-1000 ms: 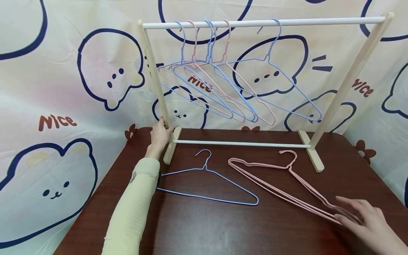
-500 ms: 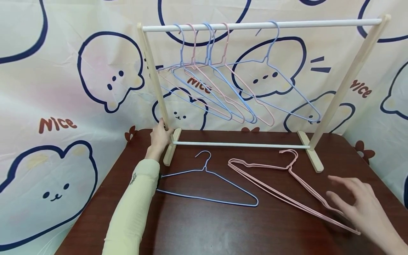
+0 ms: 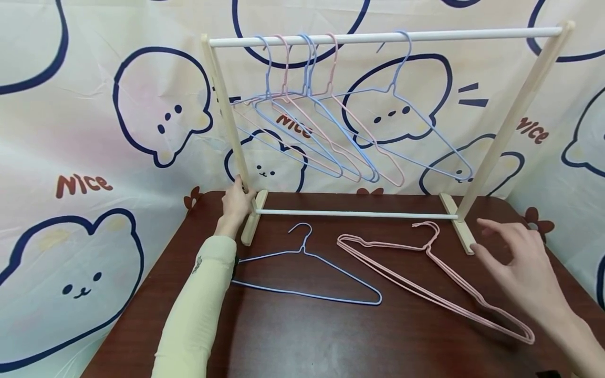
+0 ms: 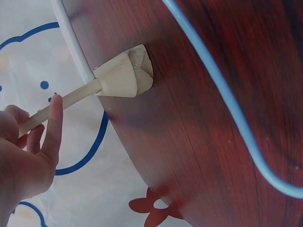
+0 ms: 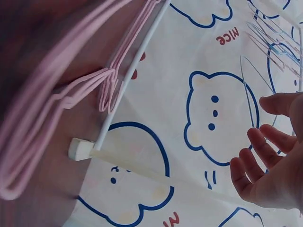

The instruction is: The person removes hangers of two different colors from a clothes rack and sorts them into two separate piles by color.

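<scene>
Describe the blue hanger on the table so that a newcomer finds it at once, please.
In the head view, a rack stands on a brown table. In front of its lower bar, between the pale sleeve and the pink hangers, lies the blue hanger. Its table neighbours are pink; the other blue hangers hang above.

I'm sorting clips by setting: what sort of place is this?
Probably a staged indoor tabletop setup: a clothes rack stands on a dark table, before a cartoon-print backdrop.
</scene>
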The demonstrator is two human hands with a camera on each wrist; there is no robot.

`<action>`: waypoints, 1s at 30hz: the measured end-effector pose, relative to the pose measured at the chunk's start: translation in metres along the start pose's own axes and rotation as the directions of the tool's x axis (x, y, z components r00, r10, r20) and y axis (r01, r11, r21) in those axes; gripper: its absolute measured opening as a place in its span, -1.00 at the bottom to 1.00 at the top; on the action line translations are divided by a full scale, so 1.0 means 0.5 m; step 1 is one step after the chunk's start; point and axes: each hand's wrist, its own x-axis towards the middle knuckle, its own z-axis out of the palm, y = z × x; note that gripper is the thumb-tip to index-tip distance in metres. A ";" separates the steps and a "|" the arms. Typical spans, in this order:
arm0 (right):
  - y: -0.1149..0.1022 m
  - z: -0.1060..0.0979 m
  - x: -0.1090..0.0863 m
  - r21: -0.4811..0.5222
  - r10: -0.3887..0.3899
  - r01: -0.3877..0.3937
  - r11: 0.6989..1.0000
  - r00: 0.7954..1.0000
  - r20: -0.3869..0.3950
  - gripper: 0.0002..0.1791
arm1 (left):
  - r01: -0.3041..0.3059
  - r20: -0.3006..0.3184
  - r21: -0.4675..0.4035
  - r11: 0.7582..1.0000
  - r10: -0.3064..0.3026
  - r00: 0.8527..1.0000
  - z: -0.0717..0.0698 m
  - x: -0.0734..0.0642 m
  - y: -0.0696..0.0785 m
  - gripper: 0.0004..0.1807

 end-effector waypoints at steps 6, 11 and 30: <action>-0.018 0.005 0.035 0.017 0.044 -0.044 0.999 0.999 -0.023 -0.49 | -0.003 0.002 -0.010 1.000 0.003 1.000 -0.004 -0.002 0.001 -0.55; -0.031 0.011 0.062 0.035 0.041 -0.038 0.999 0.997 -0.071 -0.44 | -0.004 -0.005 -0.013 1.000 0.004 1.000 -0.004 -0.002 0.002 -0.56; -0.019 0.038 0.135 0.020 -0.016 0.019 1.000 0.990 -0.137 -0.29 | -0.005 -0.009 -0.005 1.000 0.005 1.000 0.004 0.000 0.002 -0.59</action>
